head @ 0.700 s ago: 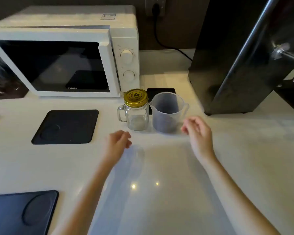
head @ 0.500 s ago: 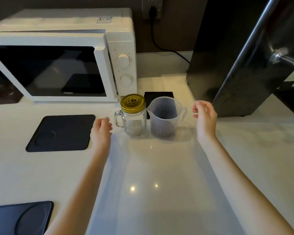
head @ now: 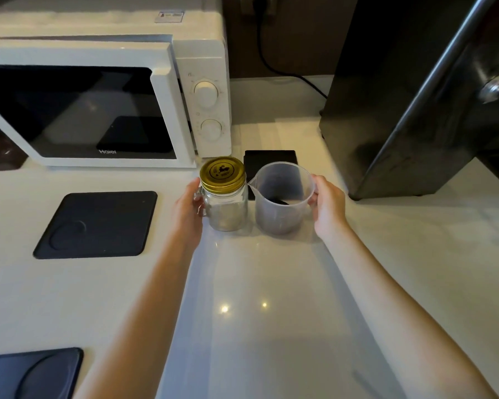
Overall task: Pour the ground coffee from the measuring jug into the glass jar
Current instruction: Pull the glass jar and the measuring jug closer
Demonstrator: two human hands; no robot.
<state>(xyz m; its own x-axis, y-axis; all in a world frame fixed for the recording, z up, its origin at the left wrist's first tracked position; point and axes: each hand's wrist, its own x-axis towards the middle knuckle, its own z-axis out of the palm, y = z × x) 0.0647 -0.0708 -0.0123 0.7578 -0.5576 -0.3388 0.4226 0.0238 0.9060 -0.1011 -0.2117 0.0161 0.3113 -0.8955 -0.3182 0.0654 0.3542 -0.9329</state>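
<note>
A glass jar (head: pixel 228 210) with a handle on its left side stands upright on the white counter, and its gold screw lid (head: pixel 223 174) is on. Just to its right stands a translucent measuring jug (head: pixel 280 203), spout toward the jar, with dark ground coffee in the bottom. My left hand (head: pixel 188 210) is wrapped around the jar's handle side. At the jug's right side, my right hand (head: pixel 327 205) has its fingers on the handle and rim. Both vessels rest on the counter.
A white microwave (head: pixel 104 102) stands behind and left of the jar. A tall dark appliance (head: pixel 401 96) rises at the back right. A small black mat (head: pixel 270 161) lies behind the jug, and dark mats (head: pixel 97 224) lie on the left counter.
Both hands have moved inward from open air; the left now holds the jar's handle side and the right holds the jug. Jar and jug have not moved.
</note>
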